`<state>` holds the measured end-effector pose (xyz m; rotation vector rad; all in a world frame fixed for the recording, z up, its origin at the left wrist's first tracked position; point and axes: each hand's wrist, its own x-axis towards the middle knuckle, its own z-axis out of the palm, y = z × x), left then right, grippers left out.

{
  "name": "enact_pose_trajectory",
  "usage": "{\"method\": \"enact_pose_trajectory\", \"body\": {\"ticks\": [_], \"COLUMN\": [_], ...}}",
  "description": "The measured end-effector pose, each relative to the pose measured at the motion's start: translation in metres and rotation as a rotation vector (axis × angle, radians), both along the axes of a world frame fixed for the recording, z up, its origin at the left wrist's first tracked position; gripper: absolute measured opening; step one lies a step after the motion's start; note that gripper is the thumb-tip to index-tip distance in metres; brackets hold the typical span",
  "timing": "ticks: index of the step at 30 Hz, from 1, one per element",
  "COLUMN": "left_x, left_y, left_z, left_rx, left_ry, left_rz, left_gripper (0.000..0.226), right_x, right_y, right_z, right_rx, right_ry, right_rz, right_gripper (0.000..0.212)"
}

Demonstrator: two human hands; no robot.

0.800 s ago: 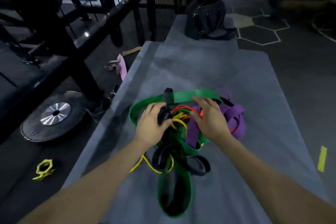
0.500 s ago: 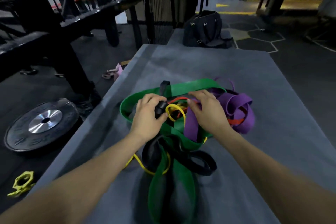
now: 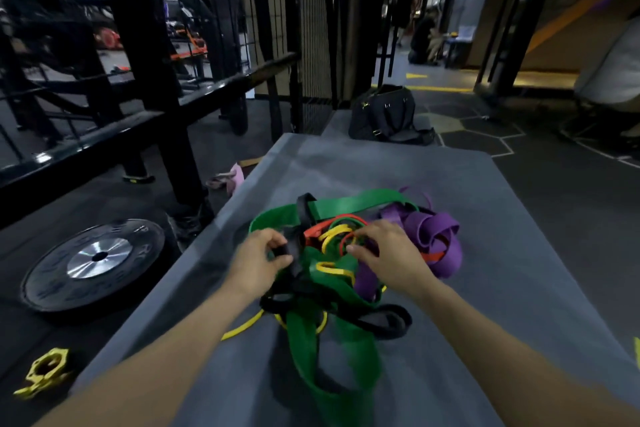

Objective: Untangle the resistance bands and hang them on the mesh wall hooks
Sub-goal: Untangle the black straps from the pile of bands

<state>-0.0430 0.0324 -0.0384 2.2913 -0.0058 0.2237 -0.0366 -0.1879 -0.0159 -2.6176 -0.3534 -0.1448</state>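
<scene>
Bands (image 3: 332, 253) lie knotted: green, purple, black, yellow, red loops intertwined.

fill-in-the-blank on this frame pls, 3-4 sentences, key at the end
1. The left hand pinches the ____ band.
2. The right hand works in the tangle beside the wide ____ band on its right.
3. The pile lies on a grey ____.
4. On the floor to the left lies a round weight ____.

Missing words: black; purple; mat; plate
</scene>
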Motion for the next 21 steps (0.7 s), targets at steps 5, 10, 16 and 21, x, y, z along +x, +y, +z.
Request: {"method": "enact_pose_trajectory", "body": {"ticks": [5, 10, 16, 21], "left_x": [-0.023, -0.039, -0.058, -0.073], "left_y": [0.012, 0.029, 0.052, 0.066], "left_z": [0.000, 0.006, 0.002, -0.001], "left_rx": [0.000, 0.006, -0.016, -0.118], "left_ry": [0.016, -0.012, 0.009, 0.017], "left_rz": [-0.002, 0.026, 0.032, 0.016], "left_gripper": [0.021, 0.021, 0.027, 0.038], "right_x": [-0.015, -0.024, -0.030, -0.025], "right_y": [0.010, 0.028, 0.063, 0.065], "right_z": [0.009, 0.018, 0.003, -0.014], "right_rx": [-0.083, -0.112, -0.193, -0.480], "right_ry": [0.024, -0.029, 0.027, -0.017], "right_rz": [-0.021, 0.036, 0.189, 0.109], "right_gripper": [0.041, 0.034, 0.048, 0.060]}}
